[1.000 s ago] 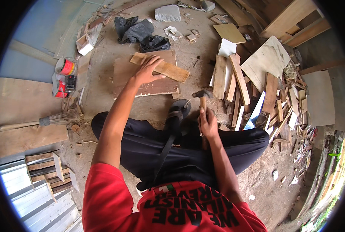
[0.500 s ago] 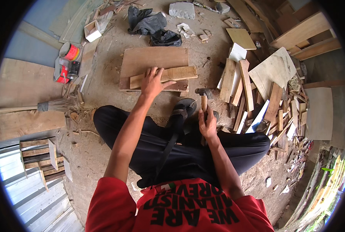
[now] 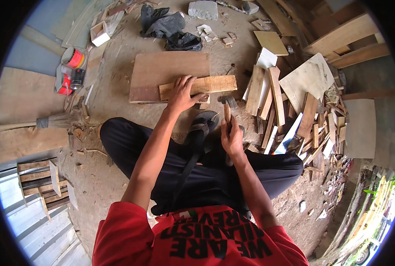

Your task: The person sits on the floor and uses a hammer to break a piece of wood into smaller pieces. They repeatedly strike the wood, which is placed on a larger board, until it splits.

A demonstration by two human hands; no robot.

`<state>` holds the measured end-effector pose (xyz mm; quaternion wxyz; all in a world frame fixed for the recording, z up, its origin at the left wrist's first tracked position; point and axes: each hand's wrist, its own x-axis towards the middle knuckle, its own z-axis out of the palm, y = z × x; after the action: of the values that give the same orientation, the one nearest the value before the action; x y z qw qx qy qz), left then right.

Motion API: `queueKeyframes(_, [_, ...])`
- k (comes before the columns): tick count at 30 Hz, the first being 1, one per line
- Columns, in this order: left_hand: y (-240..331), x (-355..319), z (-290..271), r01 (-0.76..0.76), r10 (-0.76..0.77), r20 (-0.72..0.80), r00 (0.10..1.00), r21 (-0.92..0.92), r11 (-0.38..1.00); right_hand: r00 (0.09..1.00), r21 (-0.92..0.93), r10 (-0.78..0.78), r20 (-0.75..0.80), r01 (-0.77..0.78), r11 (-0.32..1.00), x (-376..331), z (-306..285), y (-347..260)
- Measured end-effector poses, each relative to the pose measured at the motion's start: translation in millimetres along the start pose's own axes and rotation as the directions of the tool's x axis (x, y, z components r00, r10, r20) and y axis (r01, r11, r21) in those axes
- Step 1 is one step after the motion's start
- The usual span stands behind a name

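Observation:
My left hand (image 3: 184,94) is closed over a short wooden plank (image 3: 217,83), fingers across its far edge and thumb along the near side. The plank lies on a flat brown wooden board (image 3: 168,66) on the ground, and its right end juts past the board's edge. In my right hand (image 3: 232,139) is a hammer (image 3: 227,114), gripped by its wooden handle. Its dark metal head is uppermost, just below the plank's right end and apart from it.
Scrap wood (image 3: 275,97) is heaped to the right. Black plastic bags (image 3: 168,25) and a pale block (image 3: 203,9) lie beyond the board. Paint cans (image 3: 73,58) and a broom (image 3: 58,121) are at left. My crossed legs flank a sandalled foot (image 3: 203,125).
My left hand has shifted the plank to the right across the board, so more of it overhangs. The hammer stays in my right hand, its head tilted slightly differently.

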<state>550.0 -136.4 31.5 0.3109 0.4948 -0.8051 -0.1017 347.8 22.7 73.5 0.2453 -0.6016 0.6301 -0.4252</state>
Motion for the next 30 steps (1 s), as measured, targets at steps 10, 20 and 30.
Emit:
queueKeyframes(10, [12.7,7.1,3.9,0.053,-0.057,0.05,0.997,0.084,0.995,0.996,0.016,0.065,0.067,-0.066,0.998,51.6,7.3,-44.6])
queueKeyframes(20, [14.1,7.1,8.4,0.009,-0.012,0.027,1.0,0.106,0.994,1.0,-0.002,-0.025,-0.004,0.025,1.0,60.5,-4.7,-76.4])
queueKeyframes(30, [14.0,6.6,6.9,0.028,-0.032,0.026,0.999,0.128,0.991,1.0,-0.077,-0.014,0.012,0.015,0.997,67.8,-0.9,-50.4])
